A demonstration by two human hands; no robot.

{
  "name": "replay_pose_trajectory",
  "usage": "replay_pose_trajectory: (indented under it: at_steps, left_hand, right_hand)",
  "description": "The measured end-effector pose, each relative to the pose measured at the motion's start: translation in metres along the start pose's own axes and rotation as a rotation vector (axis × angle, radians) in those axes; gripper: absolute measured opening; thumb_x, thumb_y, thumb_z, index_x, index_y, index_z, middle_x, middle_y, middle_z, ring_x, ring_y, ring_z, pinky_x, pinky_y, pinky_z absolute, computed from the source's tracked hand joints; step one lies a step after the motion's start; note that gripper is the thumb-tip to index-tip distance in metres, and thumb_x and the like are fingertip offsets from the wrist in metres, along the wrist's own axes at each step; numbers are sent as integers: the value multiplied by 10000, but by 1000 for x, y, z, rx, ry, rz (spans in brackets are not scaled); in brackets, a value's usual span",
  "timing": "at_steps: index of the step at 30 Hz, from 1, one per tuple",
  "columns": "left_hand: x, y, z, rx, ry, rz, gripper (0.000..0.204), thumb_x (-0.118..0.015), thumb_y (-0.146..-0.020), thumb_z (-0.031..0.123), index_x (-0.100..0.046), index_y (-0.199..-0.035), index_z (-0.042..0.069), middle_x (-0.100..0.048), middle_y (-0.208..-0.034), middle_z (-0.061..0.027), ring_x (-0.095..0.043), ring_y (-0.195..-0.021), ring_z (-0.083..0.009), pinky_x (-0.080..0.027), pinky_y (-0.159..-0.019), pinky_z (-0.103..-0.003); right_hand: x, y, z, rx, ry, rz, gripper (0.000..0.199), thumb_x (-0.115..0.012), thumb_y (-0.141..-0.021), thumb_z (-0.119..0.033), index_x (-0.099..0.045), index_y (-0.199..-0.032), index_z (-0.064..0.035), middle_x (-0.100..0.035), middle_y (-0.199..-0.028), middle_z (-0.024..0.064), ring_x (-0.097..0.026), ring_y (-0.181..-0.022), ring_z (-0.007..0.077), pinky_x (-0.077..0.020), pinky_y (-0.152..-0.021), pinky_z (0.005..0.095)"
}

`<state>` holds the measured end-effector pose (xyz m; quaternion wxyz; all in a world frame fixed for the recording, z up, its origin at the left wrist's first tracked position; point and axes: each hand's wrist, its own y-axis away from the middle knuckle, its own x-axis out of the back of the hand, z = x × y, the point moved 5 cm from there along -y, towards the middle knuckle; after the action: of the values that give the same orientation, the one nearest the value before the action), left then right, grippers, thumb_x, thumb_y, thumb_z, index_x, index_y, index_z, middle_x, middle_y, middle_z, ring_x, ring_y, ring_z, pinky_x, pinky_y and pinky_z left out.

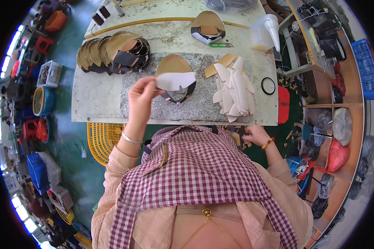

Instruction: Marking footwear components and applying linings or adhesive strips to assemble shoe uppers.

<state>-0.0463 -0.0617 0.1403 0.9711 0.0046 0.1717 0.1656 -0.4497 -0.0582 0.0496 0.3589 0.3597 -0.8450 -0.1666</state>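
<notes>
White piece, pinched at its left end by the left hand; probably light and pliable, best held by its edge. Right hand: grip cannot be told.

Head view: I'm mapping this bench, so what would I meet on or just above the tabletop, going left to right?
Fanned tan-and-black pieces → white cut piece in the left hand → pile of off-white cut pieces → black ring
</notes>
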Motion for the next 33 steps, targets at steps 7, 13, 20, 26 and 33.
replay_pose_trajectory:
  at_steps: [7,13,20,26,33]
  left_hand:
    - [-84,54,-22,-383,-790,-676,308,-666,-758,-28,-675,-1058,39,-674,-1085,-63,-643,-912,-165,-540,-788,-263]
    - [4,28,-64,44,-393,-259,415,-680,-832,65,-574,-1228,2,-597,-1230,-149,-627,-1038,-206,-534,-868,-269]
    - [18,-4,-72,289,35,20,383,-626,-867,35,-542,-1235,-31,-623,-1180,-164,-652,-971,-211,-541,-856,-272]
    - [-16,-18,-49,223,217,-164,344,-566,-880,-19,-532,-1221,-46,-654,-1117,-161,-672,-906,-213,-551,-826,-275]
    - [-30,-17,-15,259,263,-295,305,-523,-928,47,-529,-1218,-47,-670,-1087,-175,-686,-874,-217,-556,-801,-279]
  right_hand:
    - [-33,-83,-123,123,-1374,-110,299,-588,-943,-141,-521,-1217,-40,-636,-1058,95,-635,-863,169,-532,-755,268]
    - [13,-71,-115,212,-1069,252,251,-633,-896,-43,-543,-1127,-2,-645,-977,105,-633,-830,134,-522,-725,222]
    - [1,-67,-111,199,-1006,284,228,-658,-880,-49,-564,-1079,10,-654,-898,83,-620,-754,115,-508,-696,199]
    - [6,-60,-154,240,-915,269,155,-670,-873,-57,-600,-997,5,-649,-805,53,-586,-657,92,-481,-619,178]
    - [50,-65,-171,353,-429,516,104,-682,-870,-71,-624,-940,-20,-647,-765,38,-576,-648,70,-455,-596,153]
